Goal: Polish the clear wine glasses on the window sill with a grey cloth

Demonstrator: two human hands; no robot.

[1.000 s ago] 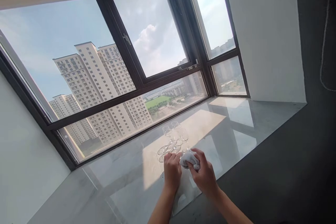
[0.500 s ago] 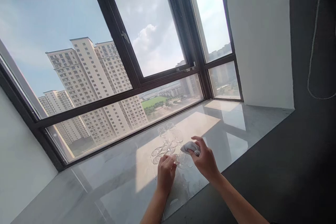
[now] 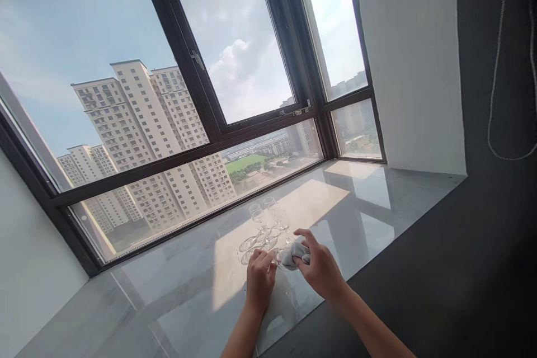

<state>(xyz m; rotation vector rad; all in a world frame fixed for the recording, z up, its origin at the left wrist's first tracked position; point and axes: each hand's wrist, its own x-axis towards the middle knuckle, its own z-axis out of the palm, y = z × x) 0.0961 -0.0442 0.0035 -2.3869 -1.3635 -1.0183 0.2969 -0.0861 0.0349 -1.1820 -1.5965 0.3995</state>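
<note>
My left hand [image 3: 259,282] is closed around the stem end of a clear wine glass [image 3: 278,259], which lies tilted sideways low over the sill. In my right hand [image 3: 322,269] is a bunched grey-white cloth [image 3: 296,254], pressed at the bowl of that glass and covering most of it. The index finger of the right hand is raised off the cloth. Just beyond my hands stand a few more clear stemmed glasses [image 3: 280,219], close together. Their reflections and shadows blur how they are set.
A glossy marble windowsill [image 3: 184,296] carries the glasses, its front edge dropping to a dark area on the right. Behind rises a dark-framed window [image 3: 218,134] with a handle [image 3: 197,60]. A white wall [image 3: 413,67] and a hanging cord [image 3: 497,95] are at the right.
My right hand has moved down and left, bringing the cloth from above the glass onto its bowl. My left hand keeps its hold. The view has shifted slightly.
</note>
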